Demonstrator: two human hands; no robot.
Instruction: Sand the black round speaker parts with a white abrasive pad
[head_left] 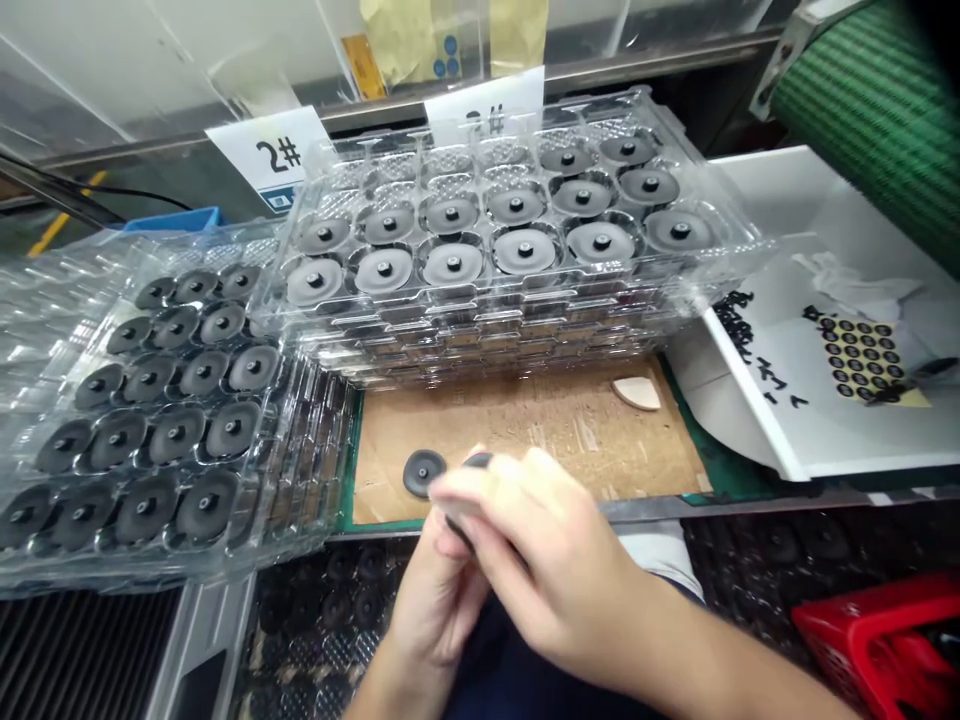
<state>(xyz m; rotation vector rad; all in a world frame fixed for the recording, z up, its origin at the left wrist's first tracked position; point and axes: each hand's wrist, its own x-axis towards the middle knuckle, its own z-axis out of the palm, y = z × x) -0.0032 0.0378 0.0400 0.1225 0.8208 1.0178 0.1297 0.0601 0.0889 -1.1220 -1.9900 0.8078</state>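
The left hand (439, 600) and right hand (540, 530) close on a dark disc (477, 461), mostly hidden by the fingers, beside a black disc (424, 473) on a cork board (525, 430). Behind, stacked clear trays (517, 325) hold fourteen grey discs (452, 264); a card (262, 155) reads "2#".

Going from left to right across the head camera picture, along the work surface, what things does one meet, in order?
Clear plastic tray of round black discs → single round black disc → pale curved wedge-shaped piece → white shallow tray
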